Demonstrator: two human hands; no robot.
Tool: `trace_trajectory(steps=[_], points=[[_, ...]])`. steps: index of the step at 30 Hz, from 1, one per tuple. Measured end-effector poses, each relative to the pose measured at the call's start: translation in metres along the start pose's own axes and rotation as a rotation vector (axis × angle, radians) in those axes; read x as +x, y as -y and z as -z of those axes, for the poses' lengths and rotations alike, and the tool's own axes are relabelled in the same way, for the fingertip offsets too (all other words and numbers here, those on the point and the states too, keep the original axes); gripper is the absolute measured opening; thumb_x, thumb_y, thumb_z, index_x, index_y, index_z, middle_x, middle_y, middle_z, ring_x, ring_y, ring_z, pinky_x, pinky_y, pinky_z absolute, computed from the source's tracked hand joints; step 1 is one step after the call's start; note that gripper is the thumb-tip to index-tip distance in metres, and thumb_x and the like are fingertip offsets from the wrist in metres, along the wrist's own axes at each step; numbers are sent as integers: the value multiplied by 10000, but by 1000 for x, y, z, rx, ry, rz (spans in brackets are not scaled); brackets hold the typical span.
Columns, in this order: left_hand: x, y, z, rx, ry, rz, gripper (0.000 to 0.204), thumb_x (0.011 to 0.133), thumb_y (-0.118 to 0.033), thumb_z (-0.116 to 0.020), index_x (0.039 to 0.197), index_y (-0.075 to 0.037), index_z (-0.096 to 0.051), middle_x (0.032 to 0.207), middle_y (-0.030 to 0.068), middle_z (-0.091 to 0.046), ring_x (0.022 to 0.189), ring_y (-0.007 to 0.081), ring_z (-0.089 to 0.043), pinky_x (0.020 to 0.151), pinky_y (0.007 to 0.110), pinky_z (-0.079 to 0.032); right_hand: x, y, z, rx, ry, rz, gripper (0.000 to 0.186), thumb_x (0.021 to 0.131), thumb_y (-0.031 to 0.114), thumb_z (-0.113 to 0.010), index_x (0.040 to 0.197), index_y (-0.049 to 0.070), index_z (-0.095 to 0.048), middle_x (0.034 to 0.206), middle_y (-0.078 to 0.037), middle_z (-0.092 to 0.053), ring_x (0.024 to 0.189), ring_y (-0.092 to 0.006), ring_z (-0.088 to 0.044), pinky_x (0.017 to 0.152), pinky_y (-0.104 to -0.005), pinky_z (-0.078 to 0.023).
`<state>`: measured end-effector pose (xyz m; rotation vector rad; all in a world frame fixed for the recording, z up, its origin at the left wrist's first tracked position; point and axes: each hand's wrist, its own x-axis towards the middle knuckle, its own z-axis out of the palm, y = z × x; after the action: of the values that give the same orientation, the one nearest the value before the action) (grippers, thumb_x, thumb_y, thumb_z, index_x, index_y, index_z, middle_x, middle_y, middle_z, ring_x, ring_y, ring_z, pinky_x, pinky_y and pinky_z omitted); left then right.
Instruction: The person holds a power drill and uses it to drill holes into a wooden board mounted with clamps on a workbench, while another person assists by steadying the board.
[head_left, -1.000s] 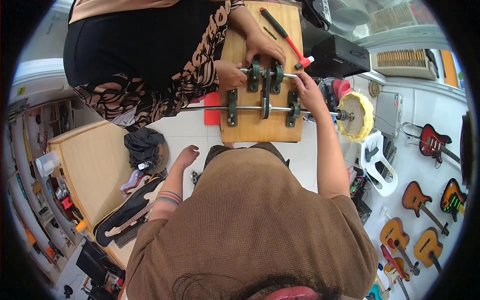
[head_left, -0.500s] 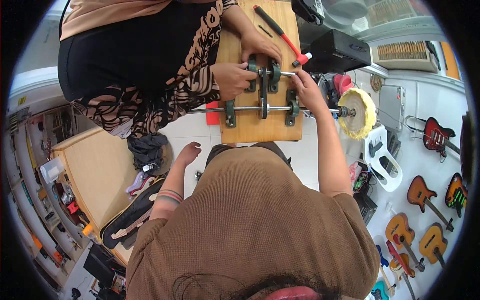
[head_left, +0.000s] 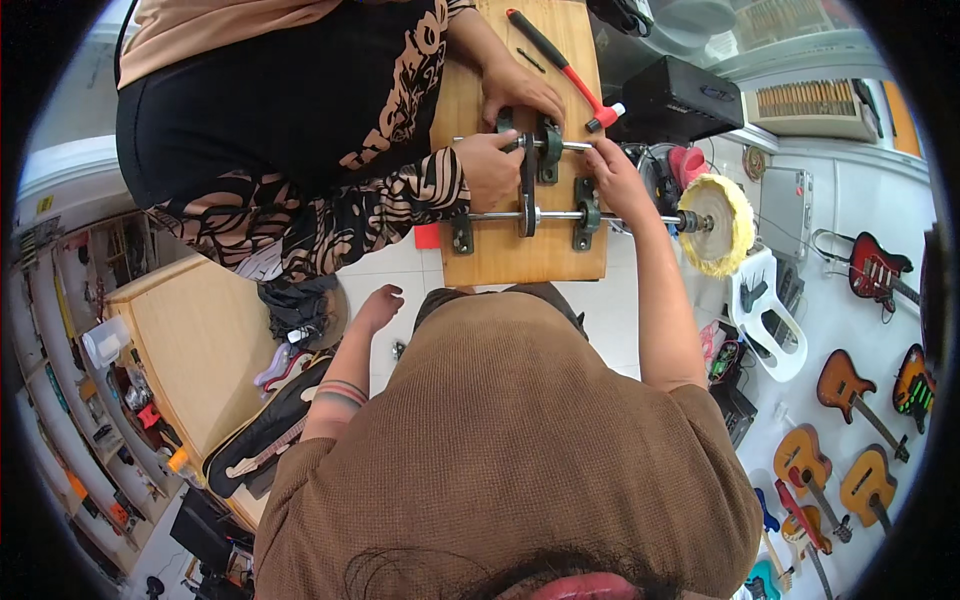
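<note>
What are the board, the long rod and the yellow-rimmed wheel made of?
Board: wood, probably varnished; tan, with faint grain. Long rod: apparently polished metal, silvery with bright glints. Wheel: perhaps cloth or fleece; its yellow rim looks fluffy.

The short shaft, a bright metal rod, lies crosswise on the worktop, roughly parallel to the longer metal shaft below it. It passes through the upper right bearing block, a dark green casting; the upper left block is mostly hidden. A narrow dark belt spans the two shafts. The long one runs through the lower right block and past the worktop's edge — to a round buffing wheel, pale-faced with a fluffy yellow rim.
</note>
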<state>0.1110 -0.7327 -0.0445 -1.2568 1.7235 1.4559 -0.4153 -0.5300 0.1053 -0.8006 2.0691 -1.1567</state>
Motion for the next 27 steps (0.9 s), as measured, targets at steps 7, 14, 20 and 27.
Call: trace_trajectory(steps=[7, 14, 20, 27], points=[[2, 3, -1, -3, -4, -9, 461, 945, -234, -676, 1339, 2, -636, 964, 157, -751, 876, 235, -710, 797, 372, -555, -2, 7, -1, -12, -18, -3, 272, 1095, 212, -558, 1213, -25, -620, 1072, -163, -659, 1014, -263, -648, 920, -370, -506], [-3, -2, 1, 26, -9, -24, 459, 933, -233, -679, 1321, 8, -637, 976, 160, -755, 872, 245, -723, 796, 375, -564, -4, 3, -3, -32, -31, 16, 283, 1119, 220, -535, 1292, 11, -612, 1080, -56, -642, 1017, -148, -601, 949, -308, -493], [-8, -6, 0, 48, -13, -32, 454, 931, -229, -673, 1318, 6, -638, 976, 163, -759, 861, 247, -727, 787, 379, -568, -7, 14, -7, -41, -90, 48, 281, 1093, 219, -555, 1234, -13, -629, 1114, -196, -672, 1049, -316, -650, 951, -386, -496], [-8, -1, -3, 44, -6, -26, 450, 938, -225, -682, 1326, -2, -634, 971, 154, -754, 856, 242, -720, 788, 374, -567, -5, 11, -7, -30, -98, 35, 300, 1093, 237, -553, 1249, -8, -628, 1153, -199, -678, 1073, -321, -654, 955, -379, -497]])
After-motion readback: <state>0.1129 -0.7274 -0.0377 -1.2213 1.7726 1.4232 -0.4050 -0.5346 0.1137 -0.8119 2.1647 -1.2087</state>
